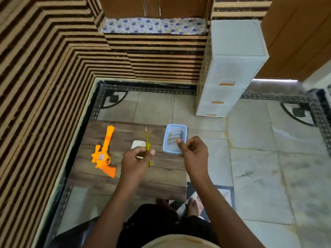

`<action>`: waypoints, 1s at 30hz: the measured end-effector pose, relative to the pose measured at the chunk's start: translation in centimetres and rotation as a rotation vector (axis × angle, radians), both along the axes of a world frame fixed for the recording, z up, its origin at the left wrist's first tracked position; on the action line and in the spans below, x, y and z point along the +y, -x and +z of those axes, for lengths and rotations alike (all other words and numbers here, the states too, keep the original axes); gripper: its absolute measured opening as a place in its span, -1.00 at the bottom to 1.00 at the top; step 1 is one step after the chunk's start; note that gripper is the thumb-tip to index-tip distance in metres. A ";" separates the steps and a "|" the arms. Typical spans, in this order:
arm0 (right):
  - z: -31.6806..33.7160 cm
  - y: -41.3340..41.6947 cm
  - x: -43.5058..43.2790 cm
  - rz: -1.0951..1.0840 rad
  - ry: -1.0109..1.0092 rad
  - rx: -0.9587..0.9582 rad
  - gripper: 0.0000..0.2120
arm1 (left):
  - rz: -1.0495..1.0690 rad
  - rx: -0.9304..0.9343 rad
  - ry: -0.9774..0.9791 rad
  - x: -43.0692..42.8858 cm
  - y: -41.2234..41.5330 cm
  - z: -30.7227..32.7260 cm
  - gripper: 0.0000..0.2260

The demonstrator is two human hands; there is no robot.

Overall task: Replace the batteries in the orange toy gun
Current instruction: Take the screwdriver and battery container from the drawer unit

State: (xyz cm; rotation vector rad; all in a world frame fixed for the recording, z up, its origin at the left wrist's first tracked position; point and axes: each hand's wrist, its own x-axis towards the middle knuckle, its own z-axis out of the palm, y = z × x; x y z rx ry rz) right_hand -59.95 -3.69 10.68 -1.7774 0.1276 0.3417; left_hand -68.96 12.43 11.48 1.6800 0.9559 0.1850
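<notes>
- Left hand (137, 161), near centre over the wooden table (161, 178), is gripping a yellow screwdriver (147, 140): fingers are curling round the handle and the tip is pointing to the far side.
- Right hand (194, 154) is hovering at the near edge of the blue container (165, 140), fingers curled and thumb raised. The picture is too blurred to show whether it is pinching anything or touching the rim.
- Orange toy gun (103, 155) is lying flat at the left of the table, grip near, barrel far, well apart from both hands. No hand is touching it, and no open battery cover is showing.
- A small white object (138, 144) is sitting just beyond the left hand, beside the screwdriver; what it is cannot be told.
- Grey batteries (172, 137) are lying inside the container at the far right of the table.
- Judgement: the task is sitting at its start. The tool is in hand; unscrewing the cover, swapping the cells and closing up are all remaining.
- White drawer unit (227, 83) is standing on the floor, far right.
</notes>
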 end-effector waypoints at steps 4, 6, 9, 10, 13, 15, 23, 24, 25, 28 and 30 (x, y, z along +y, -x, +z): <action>-0.1 0.7 1.1 0.032 0.006 0.005 -0.68 | 0.016 0.013 0.007 0.4 0.8 0.1 -0.81; 0.0 0.8 1.8 0.021 0.005 0.010 -0.69 | 0.032 0.005 0.022 1.1 0.9 0.1 -0.78; -0.5 1.2 3.6 0.009 0.018 0.007 -0.69 | 0.011 0.018 0.046 3.8 1.1 -0.7 -0.82; -0.9 1.4 4.4 0.006 0.031 0.015 -0.68 | 0.004 0.017 0.053 4.9 1.1 -1.0 -0.83; -2.0 2.2 7.8 -0.025 0.056 0.034 -0.68 | -0.044 -0.003 0.084 9.5 1.0 -2.4 -0.85; -2.5 2.6 9.4 -0.051 0.070 0.052 -0.68 | -0.091 0.010 0.090 11.8 1.0 -3.4 -0.88; -4.6 4.1 19.1 -0.239 0.197 0.032 -0.69 | -0.344 0.075 0.103 22.8 -0.3 -7.2 -0.91; -5.3 4.2 20.1 -0.255 0.212 0.035 -0.70 | -0.360 0.091 0.108 23.9 -0.6 -8.1 -0.89; -6.0 4.2 20.8 -0.282 0.230 0.040 -0.71 | -0.369 0.101 0.110 24.6 -1.0 -8.8 -0.89; -8.4 4.1 21.9 -0.345 0.259 0.067 -0.73 | -0.386 0.126 0.095 26.2 -2.0 -10.5 -0.89; -10.8 3.9 22.3 -0.360 0.273 0.091 -0.73 | -0.384 0.133 0.068 27.0 -2.5 -12.4 -0.89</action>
